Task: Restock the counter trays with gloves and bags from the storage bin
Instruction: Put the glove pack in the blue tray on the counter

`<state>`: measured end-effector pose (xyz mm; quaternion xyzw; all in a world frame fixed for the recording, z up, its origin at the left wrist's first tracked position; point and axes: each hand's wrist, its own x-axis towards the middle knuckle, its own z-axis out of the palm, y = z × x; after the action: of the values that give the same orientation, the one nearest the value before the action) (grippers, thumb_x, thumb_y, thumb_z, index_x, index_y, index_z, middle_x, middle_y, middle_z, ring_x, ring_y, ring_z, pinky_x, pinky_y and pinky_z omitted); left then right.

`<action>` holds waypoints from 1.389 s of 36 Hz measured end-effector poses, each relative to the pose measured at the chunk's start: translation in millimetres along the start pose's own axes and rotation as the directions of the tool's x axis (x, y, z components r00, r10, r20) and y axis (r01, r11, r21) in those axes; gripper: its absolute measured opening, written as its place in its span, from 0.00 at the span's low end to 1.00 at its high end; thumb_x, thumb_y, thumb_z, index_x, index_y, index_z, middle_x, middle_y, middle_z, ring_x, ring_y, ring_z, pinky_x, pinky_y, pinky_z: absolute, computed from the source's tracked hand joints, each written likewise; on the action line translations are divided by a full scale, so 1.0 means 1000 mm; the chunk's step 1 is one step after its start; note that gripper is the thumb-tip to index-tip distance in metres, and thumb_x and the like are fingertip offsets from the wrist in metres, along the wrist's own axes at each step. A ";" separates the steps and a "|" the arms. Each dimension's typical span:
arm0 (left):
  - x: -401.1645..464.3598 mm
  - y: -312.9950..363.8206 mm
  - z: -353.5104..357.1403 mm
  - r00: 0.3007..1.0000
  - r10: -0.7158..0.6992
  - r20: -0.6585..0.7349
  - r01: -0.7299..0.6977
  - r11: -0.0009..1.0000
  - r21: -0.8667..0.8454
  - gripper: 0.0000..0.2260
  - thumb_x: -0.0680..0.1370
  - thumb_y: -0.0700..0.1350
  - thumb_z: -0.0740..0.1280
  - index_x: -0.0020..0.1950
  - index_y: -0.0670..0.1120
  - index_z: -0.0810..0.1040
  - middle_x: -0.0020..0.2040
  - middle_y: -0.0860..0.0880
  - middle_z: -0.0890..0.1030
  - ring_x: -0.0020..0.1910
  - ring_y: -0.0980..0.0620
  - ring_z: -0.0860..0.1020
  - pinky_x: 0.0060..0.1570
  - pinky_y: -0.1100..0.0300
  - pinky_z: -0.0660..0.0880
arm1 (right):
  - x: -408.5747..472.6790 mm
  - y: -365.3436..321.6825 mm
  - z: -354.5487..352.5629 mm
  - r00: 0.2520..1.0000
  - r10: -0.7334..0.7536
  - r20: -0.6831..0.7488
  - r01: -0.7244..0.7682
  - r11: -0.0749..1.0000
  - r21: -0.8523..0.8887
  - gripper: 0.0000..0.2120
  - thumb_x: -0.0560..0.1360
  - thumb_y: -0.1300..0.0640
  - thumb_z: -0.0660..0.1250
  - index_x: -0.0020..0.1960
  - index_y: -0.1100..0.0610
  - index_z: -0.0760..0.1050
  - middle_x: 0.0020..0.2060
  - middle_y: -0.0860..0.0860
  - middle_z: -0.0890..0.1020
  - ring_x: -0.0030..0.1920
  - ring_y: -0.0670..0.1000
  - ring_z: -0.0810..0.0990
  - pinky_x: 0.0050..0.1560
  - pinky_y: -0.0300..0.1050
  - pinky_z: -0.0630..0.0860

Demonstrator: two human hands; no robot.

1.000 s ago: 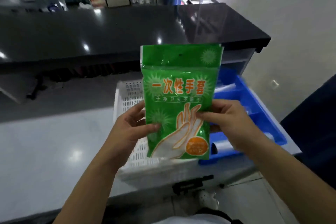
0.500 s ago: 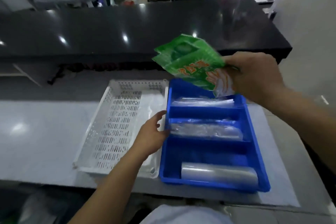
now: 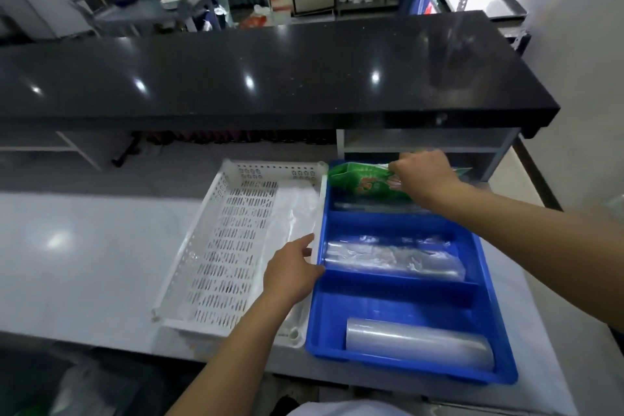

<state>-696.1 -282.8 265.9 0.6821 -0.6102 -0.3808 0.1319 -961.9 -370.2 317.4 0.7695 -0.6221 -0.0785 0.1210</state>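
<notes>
A green pack of disposable gloves lies tilted over the far compartment of the blue divided tray, with my right hand gripping its right end. The middle compartment holds a loose roll of clear bags, the near one a tight clear roll. My left hand rests on the right rim of the white perforated tray, fingers curled on the edge where the two trays meet. A thin clear bag lies inside the white tray.
Both trays sit on a pale grey counter. A raised black glossy counter runs across behind them. A person sits at a table in the far background. Something pale and blurred lies at the lower left, under the counter edge.
The glove pack went from upright in both hands to my right hand alone, then down into the blue tray's far compartment. My left hand moved onto the white tray's rim.
</notes>
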 end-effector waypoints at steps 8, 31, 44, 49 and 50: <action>0.003 -0.007 0.002 1.000 0.007 0.028 -0.005 0.998 -0.062 0.30 0.75 0.48 0.73 0.75 0.57 0.67 0.65 0.53 0.78 0.52 0.58 0.74 0.45 0.62 0.74 | 0.023 0.000 0.012 0.996 0.072 0.051 -0.074 0.996 0.040 0.10 0.75 0.67 0.63 0.49 0.57 0.79 0.42 0.54 0.83 0.42 0.58 0.81 0.39 0.48 0.72; 0.006 -0.015 0.003 0.997 -0.035 0.064 0.047 0.979 -0.196 0.30 0.76 0.47 0.72 0.75 0.60 0.67 0.59 0.58 0.75 0.57 0.50 0.79 0.52 0.48 0.82 | -0.004 -0.026 0.063 0.957 0.201 0.208 -0.268 0.885 0.381 0.32 0.78 0.34 0.49 0.78 0.43 0.48 0.80 0.52 0.52 0.78 0.60 0.48 0.72 0.70 0.46; 0.006 -0.014 0.003 0.995 -0.083 0.054 0.093 0.969 -0.227 0.29 0.74 0.45 0.74 0.73 0.61 0.69 0.60 0.55 0.78 0.53 0.50 0.81 0.52 0.47 0.82 | -0.004 -0.032 0.097 0.958 0.192 0.211 -0.269 0.857 0.440 0.35 0.73 0.25 0.39 0.77 0.35 0.37 0.80 0.53 0.44 0.78 0.61 0.38 0.70 0.75 0.36; 0.007 -0.014 0.004 0.993 -0.101 0.054 0.112 0.960 -0.257 0.29 0.75 0.43 0.73 0.72 0.61 0.70 0.60 0.54 0.78 0.53 0.50 0.82 0.50 0.49 0.82 | -0.001 -0.034 0.107 0.960 0.208 0.189 -0.272 0.855 0.442 0.34 0.74 0.26 0.37 0.76 0.35 0.35 0.80 0.52 0.42 0.78 0.60 0.35 0.67 0.72 0.30; 0.007 -0.014 0.004 0.993 -0.101 0.056 0.113 0.959 -0.260 0.29 0.75 0.43 0.73 0.72 0.61 0.70 0.61 0.53 0.78 0.52 0.51 0.82 0.49 0.50 0.82 | 0.000 -0.035 0.107 0.959 0.208 0.194 -0.275 0.853 0.443 0.34 0.74 0.26 0.37 0.76 0.35 0.35 0.80 0.52 0.41 0.78 0.60 0.35 0.67 0.72 0.30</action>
<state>-688.5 -284.8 252.0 0.6825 -0.5193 -0.4790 0.1875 -958.3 -372.5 204.5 0.6841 -0.7214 0.0354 -0.1015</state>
